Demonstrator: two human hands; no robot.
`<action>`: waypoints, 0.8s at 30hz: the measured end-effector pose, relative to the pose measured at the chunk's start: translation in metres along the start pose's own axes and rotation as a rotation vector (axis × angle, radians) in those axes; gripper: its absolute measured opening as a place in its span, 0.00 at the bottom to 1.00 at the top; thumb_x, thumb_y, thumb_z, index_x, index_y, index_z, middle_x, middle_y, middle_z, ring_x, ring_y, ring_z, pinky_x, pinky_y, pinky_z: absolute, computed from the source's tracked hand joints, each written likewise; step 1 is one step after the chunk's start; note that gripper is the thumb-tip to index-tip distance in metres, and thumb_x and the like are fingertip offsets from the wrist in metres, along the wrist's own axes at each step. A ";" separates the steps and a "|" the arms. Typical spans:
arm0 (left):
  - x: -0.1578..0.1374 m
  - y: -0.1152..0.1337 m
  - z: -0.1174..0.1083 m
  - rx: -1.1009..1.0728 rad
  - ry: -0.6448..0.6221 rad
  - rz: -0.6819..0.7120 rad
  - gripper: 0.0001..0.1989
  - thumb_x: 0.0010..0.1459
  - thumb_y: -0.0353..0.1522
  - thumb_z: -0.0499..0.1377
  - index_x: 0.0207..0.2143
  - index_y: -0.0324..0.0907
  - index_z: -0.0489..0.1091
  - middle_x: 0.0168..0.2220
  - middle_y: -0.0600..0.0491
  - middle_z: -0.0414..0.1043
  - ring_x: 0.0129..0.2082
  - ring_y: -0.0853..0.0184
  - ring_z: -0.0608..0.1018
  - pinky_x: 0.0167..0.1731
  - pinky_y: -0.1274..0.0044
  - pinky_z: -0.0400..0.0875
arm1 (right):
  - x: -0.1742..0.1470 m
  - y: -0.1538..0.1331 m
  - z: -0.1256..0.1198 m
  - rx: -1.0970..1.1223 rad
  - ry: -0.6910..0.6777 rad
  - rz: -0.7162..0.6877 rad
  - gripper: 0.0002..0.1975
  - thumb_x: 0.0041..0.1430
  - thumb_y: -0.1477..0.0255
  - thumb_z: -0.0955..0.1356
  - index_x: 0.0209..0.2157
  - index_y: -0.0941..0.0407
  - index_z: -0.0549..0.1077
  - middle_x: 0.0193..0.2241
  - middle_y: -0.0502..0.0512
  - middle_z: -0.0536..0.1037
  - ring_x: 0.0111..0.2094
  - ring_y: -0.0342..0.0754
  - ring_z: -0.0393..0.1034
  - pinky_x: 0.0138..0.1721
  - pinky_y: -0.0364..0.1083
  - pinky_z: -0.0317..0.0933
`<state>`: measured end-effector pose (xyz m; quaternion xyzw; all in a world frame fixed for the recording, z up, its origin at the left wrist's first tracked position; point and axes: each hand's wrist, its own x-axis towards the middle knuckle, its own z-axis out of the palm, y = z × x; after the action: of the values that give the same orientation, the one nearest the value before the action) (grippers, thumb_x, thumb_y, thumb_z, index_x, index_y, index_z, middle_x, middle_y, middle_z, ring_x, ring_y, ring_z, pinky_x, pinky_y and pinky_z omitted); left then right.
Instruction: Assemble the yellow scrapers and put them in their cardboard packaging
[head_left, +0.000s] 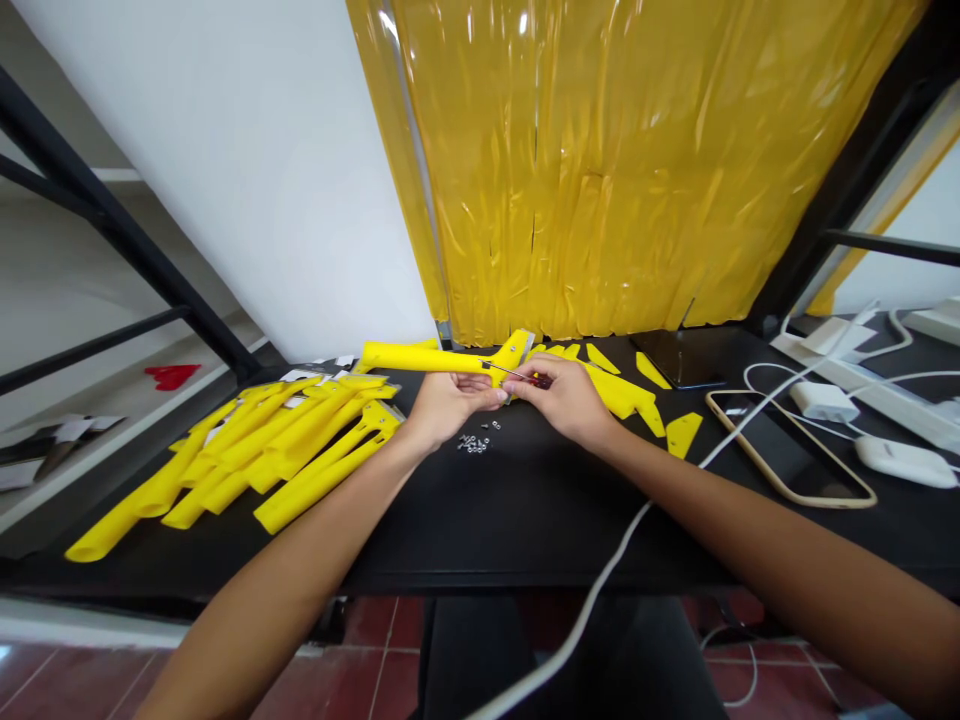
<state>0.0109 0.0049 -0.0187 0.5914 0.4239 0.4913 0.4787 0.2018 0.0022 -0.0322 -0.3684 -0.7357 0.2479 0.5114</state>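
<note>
Yellow plastic part point(412, 359) pinched by the left hand point(452, 408), thin screwdriver point(504, 370) pinched by the right hand point(571, 402).
It's held over the black table point(517, 530), loose screws point(472, 443) nearby; flat yellow pieces point(683, 435) remain at right, but the left-side pile point(259, 440) looks mostly assembled tbh.

- yellow tube part point(412, 357): smooth plastic, kinda satin from where I'm standing
- curtain point(630, 160): super glossy, wrinkly plastic
- tiny fasteners point(472, 447): shiny metal
- tabletop point(465, 530): matt, smooth-looking
- phone screen point(787, 445): glossy
</note>
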 end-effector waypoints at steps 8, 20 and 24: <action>0.002 -0.002 -0.003 0.198 -0.054 0.079 0.14 0.40 0.35 0.74 0.29 0.40 0.77 0.29 0.53 0.79 0.31 0.65 0.80 0.37 0.71 0.77 | -0.002 -0.008 -0.001 -0.036 0.028 0.077 0.04 0.56 0.69 0.73 0.29 0.54 0.78 0.31 0.54 0.78 0.34 0.49 0.69 0.37 0.48 0.60; -0.004 0.005 0.004 0.040 -0.106 0.036 0.19 0.42 0.39 0.74 0.34 0.35 0.78 0.34 0.47 0.81 0.31 0.62 0.82 0.38 0.68 0.80 | -0.005 -0.014 0.003 0.520 0.028 0.537 0.24 0.41 0.60 0.80 0.32 0.55 0.66 0.19 0.39 0.58 0.18 0.36 0.45 0.18 0.41 0.39; -0.008 0.010 0.008 0.010 -0.112 0.027 0.17 0.44 0.38 0.73 0.33 0.35 0.79 0.32 0.49 0.80 0.30 0.63 0.82 0.36 0.71 0.80 | -0.005 -0.014 0.002 0.691 -0.112 0.486 0.22 0.50 0.56 0.76 0.30 0.55 0.65 0.17 0.38 0.53 0.17 0.35 0.39 0.17 0.41 0.34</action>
<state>0.0177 -0.0055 -0.0104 0.6260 0.3911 0.4615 0.4921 0.1969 -0.0102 -0.0258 -0.3241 -0.5278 0.6129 0.4907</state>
